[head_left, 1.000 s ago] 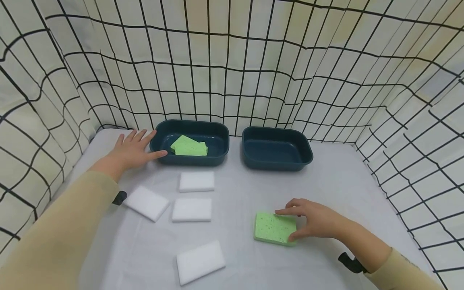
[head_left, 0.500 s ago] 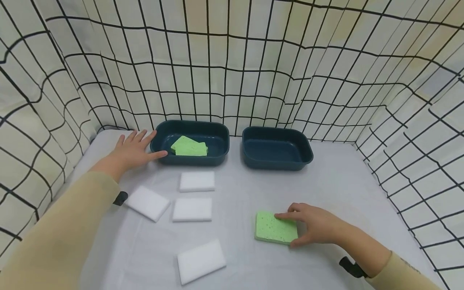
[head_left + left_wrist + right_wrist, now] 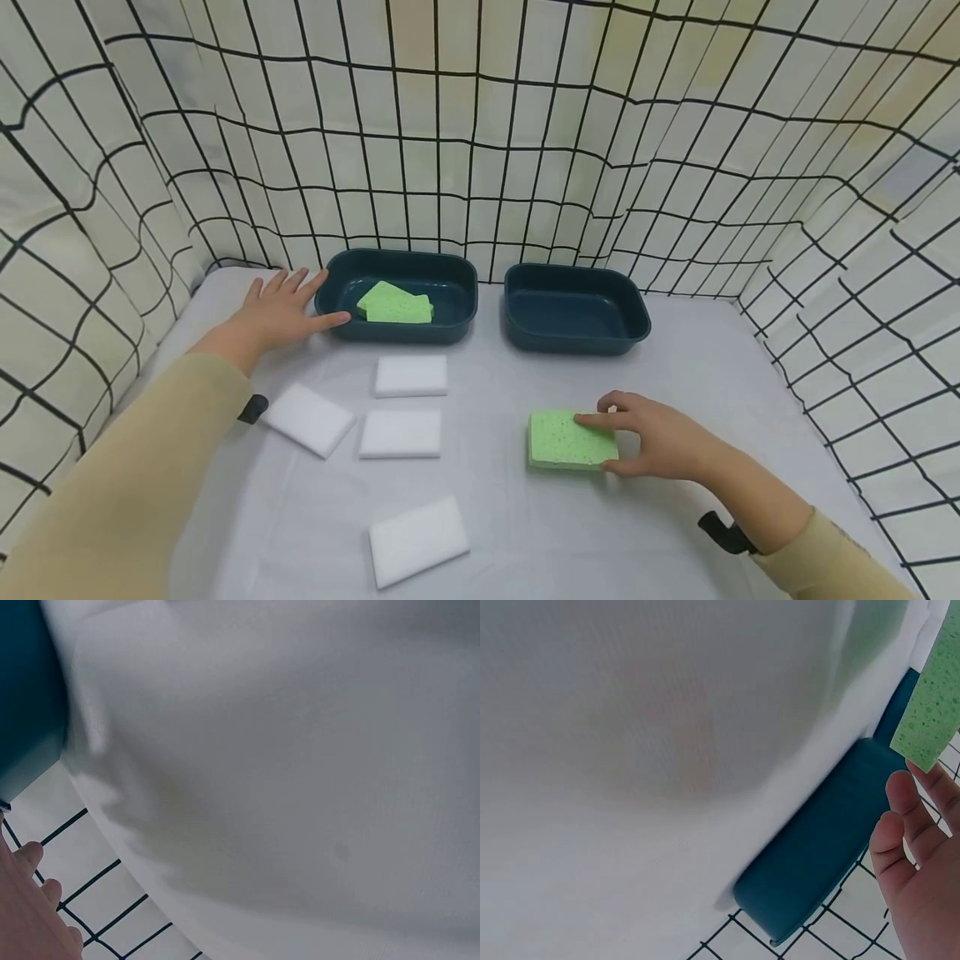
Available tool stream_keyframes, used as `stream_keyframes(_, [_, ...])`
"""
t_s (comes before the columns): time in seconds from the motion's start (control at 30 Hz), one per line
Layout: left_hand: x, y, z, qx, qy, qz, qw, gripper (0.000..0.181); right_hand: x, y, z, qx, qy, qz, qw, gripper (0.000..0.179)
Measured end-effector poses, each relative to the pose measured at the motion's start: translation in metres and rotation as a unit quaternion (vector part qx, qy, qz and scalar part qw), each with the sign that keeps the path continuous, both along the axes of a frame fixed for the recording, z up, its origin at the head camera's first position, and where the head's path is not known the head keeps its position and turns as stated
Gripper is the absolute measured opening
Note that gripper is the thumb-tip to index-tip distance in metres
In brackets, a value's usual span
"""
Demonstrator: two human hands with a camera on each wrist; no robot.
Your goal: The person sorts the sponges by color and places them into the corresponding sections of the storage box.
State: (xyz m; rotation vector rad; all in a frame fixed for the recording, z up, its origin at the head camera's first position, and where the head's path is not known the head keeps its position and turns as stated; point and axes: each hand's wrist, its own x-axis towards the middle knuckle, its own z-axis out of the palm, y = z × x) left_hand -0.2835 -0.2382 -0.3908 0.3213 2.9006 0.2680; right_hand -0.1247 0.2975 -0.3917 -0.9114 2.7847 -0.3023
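A green sponge [image 3: 567,442] is pinched at its right end between the thumb and fingers of my right hand [image 3: 663,437]. The right wrist view shows this sponge [image 3: 934,705] raised off the white cloth. At the back left, my left hand [image 3: 273,317] spreads its fingers against the left end of a dark teal tub [image 3: 405,335], thumb along the front rim. Overlapping green sponges [image 3: 397,307] lie inside that tub. A second teal tub [image 3: 573,342] stands to its right with nothing visible in it.
Several white sponge pads lie on the white cloth: one behind [image 3: 411,376], one in the middle [image 3: 401,434], one at the left [image 3: 309,419] and one near the front [image 3: 418,542]. A black wire grid [image 3: 472,137] backed with pale cloth walls the back and sides.
My right hand has closed on the green sponge, lifted it and shifted it slightly away from me. My left hand keeps its place at the left tub.
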Motion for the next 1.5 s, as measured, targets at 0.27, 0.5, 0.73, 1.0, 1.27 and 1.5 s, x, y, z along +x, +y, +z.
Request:
stream_keyframes(0.27, [-0.001,-0.003,-0.004,0.006,-0.002,0.003,1.0,0.11,-0.026,-0.007,0.01,-0.042,0.04,0.001,0.9983,0.06])
stream_keyframes(0.5, [-0.005,-0.004,-0.008,0.007,-0.001,0.003,1.0,0.112,-0.058,-0.021,0.015,-0.066,0.057,0.005,0.9962,0.054])
stream_keyframes(0.73, [-0.003,-0.004,-0.004,0.009,0.0,0.004,1.0,0.111,-0.091,-0.047,0.021,-0.065,0.057,-0.004,0.9962,0.053])
stream_keyframes(1.0, [-0.003,-0.005,-0.006,0.008,0.0,0.003,1.0,0.111,-0.13,-0.09,0.031,-0.047,0.04,-0.031,0.9976,0.055])
stream_keyframes(1.27, [0.0,-0.003,-0.003,0.005,0.003,0.004,1.0,0.11,-0.167,-0.134,0.042,-0.052,0.029,-0.034,0.9976,0.055])
stream_keyframes(1.5, [-0.001,-0.005,-0.005,-0.002,0.009,0.004,0.9999,0.109,-0.19,-0.165,0.042,-0.053,0.018,-0.038,0.9977,0.055])
